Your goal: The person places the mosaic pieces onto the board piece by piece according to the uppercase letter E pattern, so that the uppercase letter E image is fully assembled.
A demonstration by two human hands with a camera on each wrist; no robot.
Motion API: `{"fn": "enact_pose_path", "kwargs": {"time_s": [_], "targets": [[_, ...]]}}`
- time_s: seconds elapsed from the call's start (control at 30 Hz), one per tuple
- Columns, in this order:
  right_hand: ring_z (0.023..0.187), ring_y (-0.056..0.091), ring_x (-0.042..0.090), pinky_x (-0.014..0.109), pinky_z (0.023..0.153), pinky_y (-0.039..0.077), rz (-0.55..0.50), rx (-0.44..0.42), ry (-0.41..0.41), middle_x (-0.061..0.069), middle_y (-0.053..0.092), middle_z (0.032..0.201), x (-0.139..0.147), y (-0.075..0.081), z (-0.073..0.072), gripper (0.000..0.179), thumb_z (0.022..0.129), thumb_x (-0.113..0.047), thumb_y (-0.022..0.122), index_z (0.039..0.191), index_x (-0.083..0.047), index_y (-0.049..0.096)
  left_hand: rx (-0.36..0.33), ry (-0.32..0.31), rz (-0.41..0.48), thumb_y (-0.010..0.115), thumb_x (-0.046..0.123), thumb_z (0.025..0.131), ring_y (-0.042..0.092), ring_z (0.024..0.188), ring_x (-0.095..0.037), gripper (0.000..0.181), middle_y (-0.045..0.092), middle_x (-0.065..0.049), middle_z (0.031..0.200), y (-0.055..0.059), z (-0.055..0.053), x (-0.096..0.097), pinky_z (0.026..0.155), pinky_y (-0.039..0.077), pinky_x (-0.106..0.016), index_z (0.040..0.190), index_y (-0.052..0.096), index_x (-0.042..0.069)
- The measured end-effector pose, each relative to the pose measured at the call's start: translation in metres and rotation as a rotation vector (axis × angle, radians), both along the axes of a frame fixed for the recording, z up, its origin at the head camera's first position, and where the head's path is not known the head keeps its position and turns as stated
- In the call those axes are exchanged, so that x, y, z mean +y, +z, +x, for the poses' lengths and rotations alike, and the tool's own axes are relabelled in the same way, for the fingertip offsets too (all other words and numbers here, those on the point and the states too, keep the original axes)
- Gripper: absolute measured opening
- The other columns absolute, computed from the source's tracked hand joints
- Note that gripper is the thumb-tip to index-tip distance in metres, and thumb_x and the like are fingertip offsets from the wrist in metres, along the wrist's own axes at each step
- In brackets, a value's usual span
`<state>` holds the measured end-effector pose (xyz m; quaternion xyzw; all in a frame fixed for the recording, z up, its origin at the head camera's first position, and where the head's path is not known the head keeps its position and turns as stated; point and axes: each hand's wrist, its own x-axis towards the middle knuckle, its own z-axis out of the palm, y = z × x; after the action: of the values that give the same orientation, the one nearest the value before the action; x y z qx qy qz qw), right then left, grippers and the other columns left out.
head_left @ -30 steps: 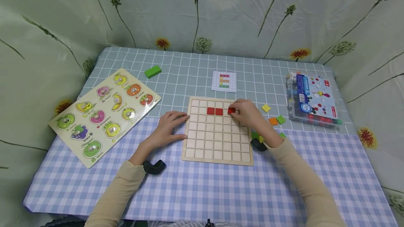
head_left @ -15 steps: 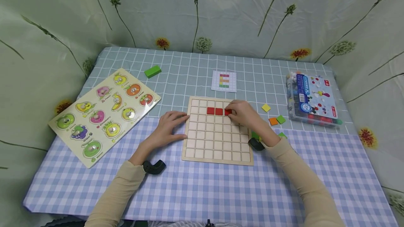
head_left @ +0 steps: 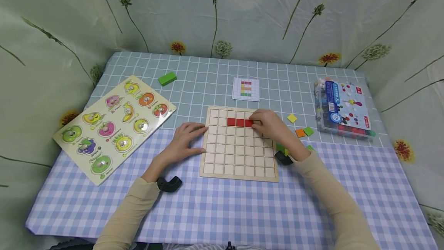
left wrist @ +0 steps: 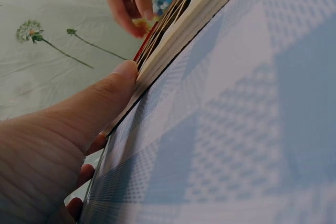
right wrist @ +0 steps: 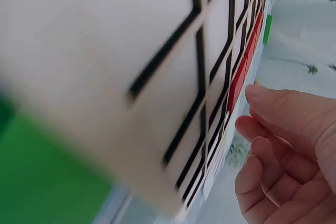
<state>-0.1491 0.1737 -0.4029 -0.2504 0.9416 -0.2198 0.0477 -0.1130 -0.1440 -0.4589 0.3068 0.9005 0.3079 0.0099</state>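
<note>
A wooden grid board (head_left: pixel 230 159) lies flat on the table in the head view. Three red square tiles (head_left: pixel 240 122) sit side by side in one row of its upper cells. My right hand (head_left: pixel 269 125) is at the rightmost red tile (head_left: pixel 248 123). In the right wrist view, the thumb and loosely bent fingers are beside the red row (right wrist: pixel 239 85), with no tile visible between them. My left hand (head_left: pixel 184 142) rests at the board's left edge, fingers extended; in the left wrist view its thumb (left wrist: pixel 118 85) touches the board's side.
A pattern card (head_left: pixel 245 89) lies behind the board. Yellow (head_left: pixel 292 118), orange (head_left: pixel 300 133) and green (head_left: pixel 308 131) tiles lie to the right, some partly under the right wrist. A fruit puzzle (head_left: pixel 116 126), a green block (head_left: pixel 167 78) and a plastic box (head_left: pixel 343 109) flank the board.
The third red tile has moved left into line with the other two. My right hand moved left with it, then shifted slightly right, off the tile. The left hand stayed still.
</note>
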Motion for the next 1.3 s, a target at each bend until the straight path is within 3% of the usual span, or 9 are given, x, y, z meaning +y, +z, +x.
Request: {"fn": "enact_pose_path", "kwargs": {"time_s": [0.13, 0.27, 0.43, 0.73, 0.9, 1.17, 1.3], "targets": [[0.085, 0.063, 0.027, 0.038, 0.073, 0.053, 0.002, 0.030, -0.041, 0.017, 0.067, 0.108, 0.016, 0.001, 0.005, 0.023, 0.086, -0.006, 0.065, 0.107, 0.001, 0.069, 0.009, 0.001, -0.006, 0.077, 0.032, 0.075, 0.036, 0.128, -0.032, 0.070, 0.050, -0.011, 0.136, 0.000, -0.001, 0.000, 0.104, 0.025, -0.056, 0.135, 0.051, 0.010], [0.066, 0.053, 0.020, 0.031, 0.060, 0.044, 0.009, 0.056, -0.095, 0.019, 0.066, 0.106, 0.034, 0.000, 0.009, 0.023, 0.084, -0.006, 0.067, 0.106, 0.002, 0.069, 0.012, 0.000, -0.010, 0.077, 0.032, 0.075, 0.036, 0.128, -0.032, 0.070, 0.050, -0.011, 0.137, 0.000, -0.001, -0.001, 0.104, 0.025, -0.056, 0.136, 0.051, 0.010], [0.058, 0.045, 0.017, 0.027, 0.056, 0.038, -0.001, 0.118, -0.183, 0.022, 0.066, 0.106, 0.055, -0.002, 0.010, 0.024, 0.083, -0.003, 0.067, 0.105, 0.005, 0.068, 0.025, -0.002, -0.008, 0.077, 0.032, 0.075, 0.036, 0.127, -0.031, 0.070, 0.049, -0.010, 0.137, 0.000, -0.001, -0.002, 0.103, 0.025, -0.056, 0.136, 0.051, 0.011], [0.065, 0.051, 0.024, 0.031, 0.060, 0.042, 0.006, 0.089, -0.317, 0.025, 0.064, 0.108, 0.080, 0.000, 0.011, 0.025, 0.085, -0.004, 0.063, 0.107, 0.007, 0.066, 0.014, 0.007, -0.010, 0.077, 0.033, 0.075, 0.036, 0.128, -0.031, 0.070, 0.050, -0.010, 0.137, 0.002, -0.001, -0.001, 0.104, 0.025, -0.056, 0.136, 0.051, 0.011], [0.069, 0.054, 0.026, 0.035, 0.063, 0.048, 0.012, 0.052, -0.359, 0.025, 0.064, 0.108, 0.085, 0.001, 0.012, 0.026, 0.087, -0.006, 0.062, 0.110, 0.006, 0.065, 0.003, 0.011, -0.016, 0.077, 0.033, 0.076, 0.036, 0.128, -0.030, 0.070, 0.049, -0.010, 0.137, 0.002, -0.001, -0.001, 0.104, 0.024, -0.056, 0.136, 0.050, 0.011], [0.071, 0.054, 0.027, 0.031, 0.062, 0.046, 0.014, 0.035, -0.394, 0.026, 0.064, 0.106, 0.089, -0.001, 0.011, 0.026, 0.087, -0.006, 0.063, 0.109, 0.007, 0.066, -0.006, 0.009, -0.011, 0.077, 0.033, 0.076, 0.036, 0.128, -0.031, 0.069, 0.049, -0.010, 0.138, 0.000, -0.002, -0.001, 0.104, 0.024, -0.055, 0.136, 0.050, 0.011], [0.079, 0.056, 0.032, 0.041, 0.071, 0.050, 0.034, -0.013, -0.415, 0.028, 0.063, 0.108, 0.091, -0.002, 0.009, 0.027, 0.087, -0.006, 0.062, 0.110, 0.008, 0.065, -0.001, 0.005, -0.004, 0.077, 0.032, 0.075, 0.036, 0.128, -0.031, 0.069, 0.050, -0.011, 0.137, 0.000, -0.001, 0.000, 0.104, 0.024, -0.056, 0.136, 0.051, 0.010]]}}
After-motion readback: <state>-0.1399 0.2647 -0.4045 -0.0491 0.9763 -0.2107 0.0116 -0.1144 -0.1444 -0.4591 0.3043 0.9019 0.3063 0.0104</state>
